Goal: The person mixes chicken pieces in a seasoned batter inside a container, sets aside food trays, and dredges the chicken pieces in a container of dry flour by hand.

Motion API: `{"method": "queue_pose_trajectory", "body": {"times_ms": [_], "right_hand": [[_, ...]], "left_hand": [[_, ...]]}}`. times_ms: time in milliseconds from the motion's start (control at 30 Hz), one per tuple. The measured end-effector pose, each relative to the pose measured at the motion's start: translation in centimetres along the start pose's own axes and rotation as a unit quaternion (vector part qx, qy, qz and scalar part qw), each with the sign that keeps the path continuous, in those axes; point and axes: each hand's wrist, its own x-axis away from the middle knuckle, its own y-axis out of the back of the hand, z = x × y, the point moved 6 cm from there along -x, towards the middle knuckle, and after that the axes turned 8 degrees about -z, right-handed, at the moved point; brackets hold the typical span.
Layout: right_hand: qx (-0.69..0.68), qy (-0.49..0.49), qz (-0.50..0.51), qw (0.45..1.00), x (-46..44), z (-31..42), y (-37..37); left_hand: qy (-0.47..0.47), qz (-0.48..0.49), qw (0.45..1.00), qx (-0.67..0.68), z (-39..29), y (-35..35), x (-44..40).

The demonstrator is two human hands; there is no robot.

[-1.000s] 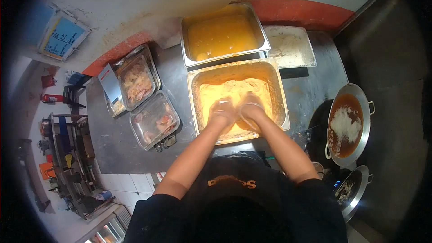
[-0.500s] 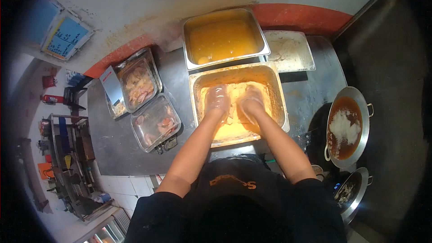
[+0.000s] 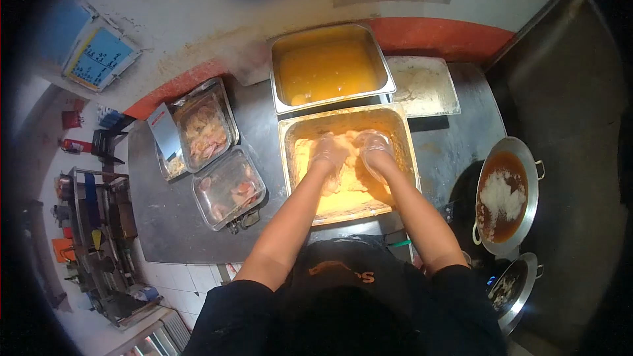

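Head view, looking down over a dark apron at a metal table [image 3: 158, 217]. A rectangular metal pan [image 3: 349, 123] sits on the table in front of the person, with yellow-orange flour [image 3: 343, 204] spread inside it. Both bare forearms reach into this pan, and the hands appear to wear clear plastic gloves. The left hand [image 3: 331, 152] points down into the flour on the left side of the pan; the right hand [image 3: 375, 146] is curved, just beside it on the right. Lumpy, flour-covered stuff lies between them. Whether either hand is closed around a piece cannot be told, because the flour and the fingers' angle hide the grip.

Just behind is a second metal pan [image 3: 387, 70] of orange liquid [image 3: 330, 69], with a shallow tray [image 3: 427, 89] to its right. Two clear tubs of raw-looking meat stand to the left, the nearer tub [image 3: 212, 213] partly filled. At far right, a wok [image 3: 527, 224] holds reddish-brown liquid topped by a pale foamy patch [image 3: 503, 194].
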Motion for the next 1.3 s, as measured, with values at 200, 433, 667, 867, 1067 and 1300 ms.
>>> {"method": "queue_pose_trajectory", "body": {"times_ms": [200,433,667,867,1067,1300], "right_hand": [[0.254,0.061,0.04,0.964,-1.0,2.5,-1.3],[0.05,-0.072,-0.015,0.996,0.3,-0.3,-3.9],[-0.171,-0.228,-0.071,0.956,2.3,-0.3,0.3],[-0.116,-0.072,-0.093,0.986,0.8,-1.8,-0.7],[-0.043,-0.288,-0.247,0.924,0.5,-2.3,0.4],[-0.036,-0.31,-0.065,0.948,1.3,-0.2,1.3]], "left_hand": [[-0.111,0.029,0.985,-0.129,-1.9,-1.2,0.8],[-0.203,-0.074,0.956,-0.2,-1.1,1.2,2.2],[-0.363,-0.034,0.914,-0.181,-0.1,1.5,0.0],[-0.303,-0.026,0.905,-0.298,-3.9,1.2,3.2],[-0.307,-0.08,0.901,-0.295,0.1,0.6,-0.3],[-0.222,-0.087,0.918,-0.316,-1.9,1.7,1.2]]}}
